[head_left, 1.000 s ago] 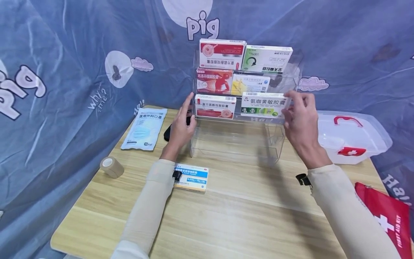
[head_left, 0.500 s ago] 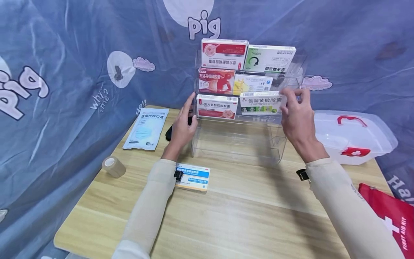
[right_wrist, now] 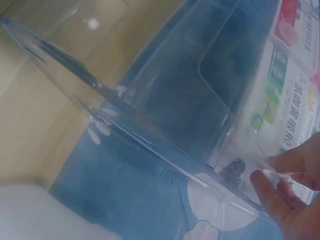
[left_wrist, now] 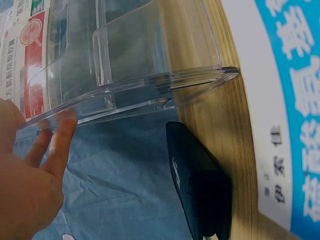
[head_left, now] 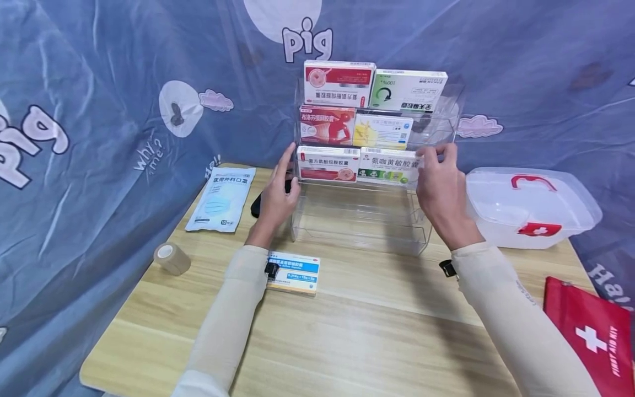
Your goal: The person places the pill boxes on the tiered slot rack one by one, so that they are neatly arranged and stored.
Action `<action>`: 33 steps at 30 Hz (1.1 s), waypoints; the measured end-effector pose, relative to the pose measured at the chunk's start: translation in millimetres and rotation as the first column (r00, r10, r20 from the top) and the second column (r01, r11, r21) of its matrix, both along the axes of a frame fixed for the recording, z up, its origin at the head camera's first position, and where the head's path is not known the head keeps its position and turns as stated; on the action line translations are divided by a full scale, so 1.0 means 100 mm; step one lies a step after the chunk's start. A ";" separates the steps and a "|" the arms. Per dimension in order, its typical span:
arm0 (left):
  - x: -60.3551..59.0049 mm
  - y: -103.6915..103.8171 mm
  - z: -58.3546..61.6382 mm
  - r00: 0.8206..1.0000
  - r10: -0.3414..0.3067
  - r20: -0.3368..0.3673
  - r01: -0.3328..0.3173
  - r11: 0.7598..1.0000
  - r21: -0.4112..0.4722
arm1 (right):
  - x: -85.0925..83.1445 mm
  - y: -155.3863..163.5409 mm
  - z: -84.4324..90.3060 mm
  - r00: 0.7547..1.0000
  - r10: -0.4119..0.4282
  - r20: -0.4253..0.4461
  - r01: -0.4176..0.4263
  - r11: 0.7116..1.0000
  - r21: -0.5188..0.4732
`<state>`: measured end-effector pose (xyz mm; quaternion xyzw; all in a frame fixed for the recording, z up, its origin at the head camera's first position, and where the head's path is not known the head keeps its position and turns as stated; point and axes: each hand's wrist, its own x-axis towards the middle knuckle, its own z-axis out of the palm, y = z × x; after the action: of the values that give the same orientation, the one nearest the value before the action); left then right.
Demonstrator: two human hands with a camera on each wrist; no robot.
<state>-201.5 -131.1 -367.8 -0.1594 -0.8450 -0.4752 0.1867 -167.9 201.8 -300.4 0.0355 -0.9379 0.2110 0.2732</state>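
1. Eyes on the green-and-white medicine box (head_left: pixel 388 165) in the third tier down of the clear tiered rack (head_left: pixel 362 220). It stands on its long edge, face out, so its label reads from the front, right beside the red-and-white box (head_left: pixel 329 164) that shares the tier.

2. The right hand (head_left: pixel 439 187) has its grip closed on that box's right end, thumb and fingertips pinching the corner. From the right wrist view the fingers (right_wrist: pixel 280 200) sit right at the rack's clear wall, so the hold looks set to steer the box along the tier.

3. The left hand (head_left: pixel 278 193) is flat and relaxed, fingers straight against the rack's left side wall. The left wrist view shows fingertips (left_wrist: pixel 60 135) laid on the clear plastic edge. That reads to me as bracing, so the light rack stays put on the wooden surface (head_left: pixel 347 331).

4. Above, two more tiers are filled the same way, boxes upright and face out. The bottom tier holds nothing I can see.

5. Just beside the left forearm lies a blue-and-white box (head_left: pixel 294 272), flat on the surface, well short of the rack.

6. Further left: a black object (left_wrist: pixel 200 190) near the rack's corner, a mask packet (head_left: pixel 221 197), a roll of tan tape (head_left: pixel 171 257). On the right, a clear first-aid case (head_left: pixel 531 207) and a red first-aid pouch (head_left: pixel 590 336).
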 end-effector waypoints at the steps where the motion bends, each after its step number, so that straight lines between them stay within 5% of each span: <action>1: 0.00 0.00 0.00 1.000 -0.002 -0.002 0.002 1.000 0.000 | 0.00 0.00 -0.01 1.000 -0.001 -0.002 0.001 1.000 0.004; 12: 0.00 0.00 0.00 1.000 -0.002 -0.022 0.002 1.000 0.003 | 0.10 -0.05 -0.06 0.996 0.091 -0.017 -0.089 0.992 0.086; 17: 0.00 0.00 0.00 1.000 -0.004 -0.021 0.004 1.000 0.007 | 0.32 -0.32 -0.11 0.983 0.172 -0.068 -0.165 0.981 0.103; 20: 0.00 -0.01 0.00 1.000 0.000 -0.019 0.000 1.000 0.009 | 0.52 -0.60 -0.23 0.959 0.282 0.025 -0.283 0.953 0.109; 22: -0.01 -0.02 0.00 1.000 0.003 -0.018 -0.003 1.000 0.011 | 0.65 -0.82 -0.34 0.917 0.359 0.171 -0.375 0.924 0.070; 25: -0.01 -0.02 0.00 1.000 0.001 -0.012 -0.001 1.000 0.014 | 0.78 -1.12 -0.53 0.805 0.424 0.414 -0.462 0.887 -0.011; 29: 0.00 -0.02 -0.01 1.000 0.001 -0.005 0.000 1.000 0.012 | 0.87 -1.40 -0.75 0.672 0.394 0.627 -0.488 0.872 -0.026; 33: 0.00 -0.02 0.00 1.000 -0.002 -0.009 0.002 1.000 0.001 | 0.92 -1.53 -0.89 0.613 0.336 0.715 -0.498 0.867 0.021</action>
<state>-201.2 -132.9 -367.9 -0.1621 -0.8437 -0.4752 0.1901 -76.2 49.2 -389.4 0.2023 -0.9525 0.1628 -0.1589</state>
